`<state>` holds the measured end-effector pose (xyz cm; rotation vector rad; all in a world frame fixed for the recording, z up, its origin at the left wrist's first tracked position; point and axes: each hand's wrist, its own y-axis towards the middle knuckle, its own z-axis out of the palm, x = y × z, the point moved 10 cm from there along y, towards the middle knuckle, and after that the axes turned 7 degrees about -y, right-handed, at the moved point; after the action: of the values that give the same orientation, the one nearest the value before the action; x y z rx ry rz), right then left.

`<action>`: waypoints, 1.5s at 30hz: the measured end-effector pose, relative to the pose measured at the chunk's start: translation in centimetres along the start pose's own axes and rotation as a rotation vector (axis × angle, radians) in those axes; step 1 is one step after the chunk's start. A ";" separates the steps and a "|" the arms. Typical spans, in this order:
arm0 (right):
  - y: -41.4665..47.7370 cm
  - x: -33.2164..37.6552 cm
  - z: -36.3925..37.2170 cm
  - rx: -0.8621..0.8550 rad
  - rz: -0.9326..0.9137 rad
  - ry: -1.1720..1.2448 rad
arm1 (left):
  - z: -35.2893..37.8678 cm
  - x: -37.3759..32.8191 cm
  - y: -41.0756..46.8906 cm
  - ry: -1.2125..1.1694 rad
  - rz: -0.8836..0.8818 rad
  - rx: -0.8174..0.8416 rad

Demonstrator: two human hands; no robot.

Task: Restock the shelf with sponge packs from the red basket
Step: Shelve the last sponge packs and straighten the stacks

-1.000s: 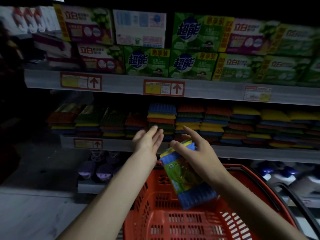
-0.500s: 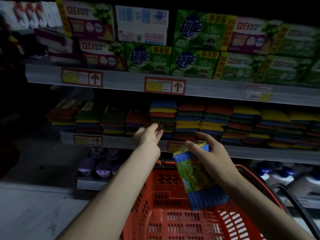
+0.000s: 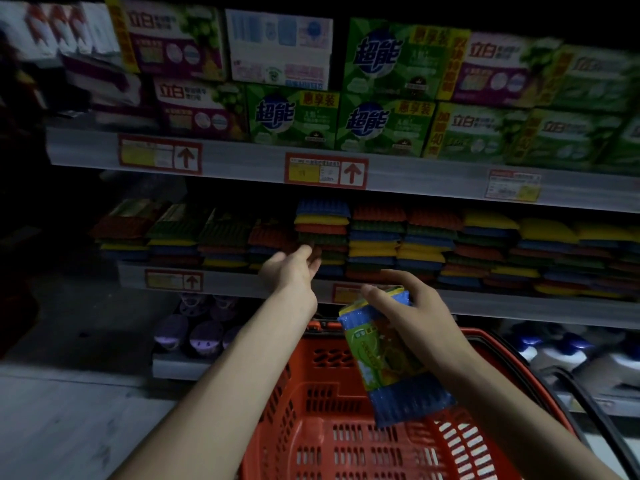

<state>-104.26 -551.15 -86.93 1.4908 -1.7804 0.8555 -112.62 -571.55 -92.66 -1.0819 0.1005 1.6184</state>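
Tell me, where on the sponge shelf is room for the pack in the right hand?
Most room for the pack is above the low stacks on the left, under the upper shelf. Some room is above the yellow-topped stacks on the right. The middle is crowded: the blue-topped stack rises almost to the upper shelf.

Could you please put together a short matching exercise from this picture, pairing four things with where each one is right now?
Things:
1. sponge pack
2. left hand
3. red basket
4. green boxes

Places:
A. standing on the top shelf
B. low down, beneath both forearms
C. gripped by the right hand
D. stretched out, fingers at the stacked sponges on the middle shelf

Pairs: 1-C, 2-D, 3-B, 4-A.
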 end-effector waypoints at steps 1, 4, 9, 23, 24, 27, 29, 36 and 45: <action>0.0 0.0 -0.1 -0.005 0.001 -0.001 | 0.0 0.1 0.0 0.001 -0.005 0.002; -0.1 0.2 -0.2 -0.008 0.001 -0.011 | -0.3 0.6 0.1 -0.038 -0.034 -0.013; -0.3 0.3 -0.4 0.000 0.004 -0.009 | -0.8 0.3 0.0 -0.055 0.029 -0.035; -0.3 0.5 -0.4 0.008 0.006 -0.009 | -0.8 -0.1 -0.1 0.043 0.086 -0.014; -0.3 0.4 -0.4 0.007 0.007 -0.010 | -0.8 -0.2 -0.1 0.058 0.094 -0.015; -0.2 0.4 -0.4 0.014 0.007 -0.003 | -0.9 -0.2 0.2 0.083 0.091 -0.007; -0.2 0.5 -0.4 0.016 0.007 -0.001 | -0.9 -0.3 0.2 0.088 0.080 0.017; -0.3 0.2 -1.1 -0.001 0.040 0.066 | -2.4 0.6 -4.7 0.250 -0.100 0.141; -0.4 -2.0 -1.5 0.054 0.252 0.408 | -3.3 1.9 -12.5 0.621 -0.200 0.522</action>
<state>-103.48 -548.88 -87.72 1.0393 -1.6611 1.2426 -100.48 -567.47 -90.19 -1.0960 0.7572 0.9508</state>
